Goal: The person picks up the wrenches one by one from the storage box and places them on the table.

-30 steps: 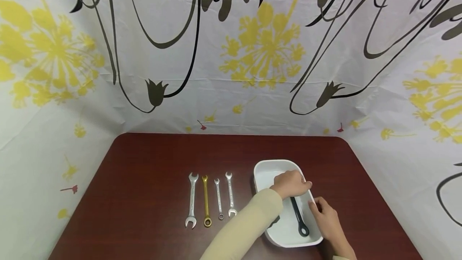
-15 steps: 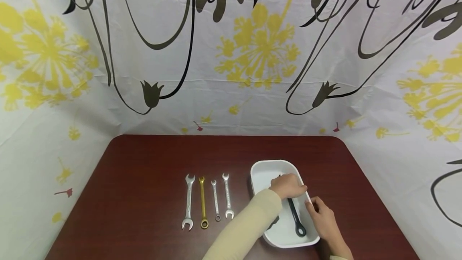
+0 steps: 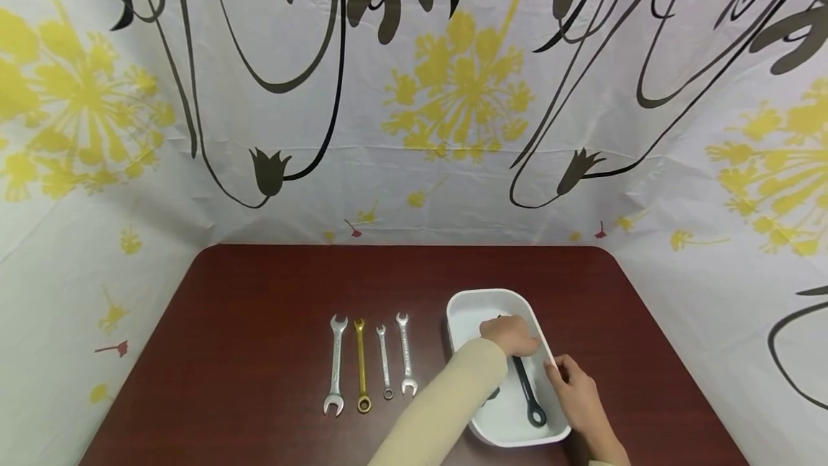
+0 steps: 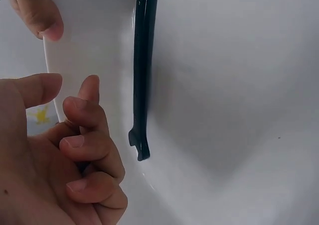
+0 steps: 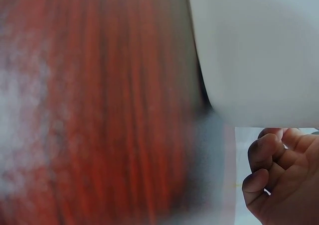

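My left hand (image 3: 511,336) reaches into a white tray (image 3: 491,440), its fingers loosely curled and the thumb apart. In the left wrist view this hand (image 4: 75,150) shows nothing gripped, and beside it lies a dark wrench (image 4: 143,65) with an open jaw at one end. The head view shows a black wrench (image 3: 529,394) with its ring end toward me. Another dark piece (image 3: 494,394) is mostly hidden beneath my left sleeve. My right hand (image 3: 578,398) grips the tray's right rim, thumb over the edge; its curled fingers (image 5: 259,153) lie outside the wall.
Left of the tray, a row of wrenches lies on the dark red table (image 3: 259,351): a large silver one (image 3: 336,365), a gold one (image 3: 361,365), a small silver one (image 3: 384,363) and another silver one (image 3: 405,354). A patterned cloth (image 3: 388,128) hangs behind.
My left hand has shifted slightly left and nearer to me, away from the tray's right rim. The right hand keeps its grip. The head view has turned a little.
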{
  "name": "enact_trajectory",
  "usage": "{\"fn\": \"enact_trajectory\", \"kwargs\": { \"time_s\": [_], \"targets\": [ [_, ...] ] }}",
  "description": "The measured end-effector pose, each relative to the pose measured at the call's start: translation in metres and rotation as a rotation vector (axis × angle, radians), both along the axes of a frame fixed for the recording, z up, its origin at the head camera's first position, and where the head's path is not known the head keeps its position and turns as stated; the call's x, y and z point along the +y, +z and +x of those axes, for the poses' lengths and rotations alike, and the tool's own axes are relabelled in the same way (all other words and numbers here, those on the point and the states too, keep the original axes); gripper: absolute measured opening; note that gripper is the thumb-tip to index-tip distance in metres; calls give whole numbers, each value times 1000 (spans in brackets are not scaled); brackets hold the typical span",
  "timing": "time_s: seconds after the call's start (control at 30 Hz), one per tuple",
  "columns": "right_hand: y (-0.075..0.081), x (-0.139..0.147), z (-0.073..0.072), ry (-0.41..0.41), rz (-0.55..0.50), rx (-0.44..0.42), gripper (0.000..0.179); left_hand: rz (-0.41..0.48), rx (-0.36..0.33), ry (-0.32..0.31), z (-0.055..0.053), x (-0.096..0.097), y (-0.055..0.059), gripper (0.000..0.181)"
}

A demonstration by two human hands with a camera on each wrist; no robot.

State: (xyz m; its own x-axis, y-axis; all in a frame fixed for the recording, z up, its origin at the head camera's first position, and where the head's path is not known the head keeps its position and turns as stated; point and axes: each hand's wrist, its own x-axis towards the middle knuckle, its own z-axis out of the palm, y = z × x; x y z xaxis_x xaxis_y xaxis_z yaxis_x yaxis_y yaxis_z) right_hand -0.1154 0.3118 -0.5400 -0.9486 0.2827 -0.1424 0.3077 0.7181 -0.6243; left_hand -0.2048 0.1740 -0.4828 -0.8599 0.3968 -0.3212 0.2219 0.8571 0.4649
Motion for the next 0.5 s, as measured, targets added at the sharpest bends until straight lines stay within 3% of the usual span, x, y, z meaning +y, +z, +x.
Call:
{"fn": "enact_trajectory", "kwargs": {
  "time_s": [0.37, 0.5],
  "targets": [
    [0, 1, 0, 1, 7, 13, 33, -103, 19, 12, 1, 3, 3, 29],
    [-1, -1, -2, 7, 7, 18, 34, -158, 34, 18, -2, 8, -5, 22]
  ]
}}
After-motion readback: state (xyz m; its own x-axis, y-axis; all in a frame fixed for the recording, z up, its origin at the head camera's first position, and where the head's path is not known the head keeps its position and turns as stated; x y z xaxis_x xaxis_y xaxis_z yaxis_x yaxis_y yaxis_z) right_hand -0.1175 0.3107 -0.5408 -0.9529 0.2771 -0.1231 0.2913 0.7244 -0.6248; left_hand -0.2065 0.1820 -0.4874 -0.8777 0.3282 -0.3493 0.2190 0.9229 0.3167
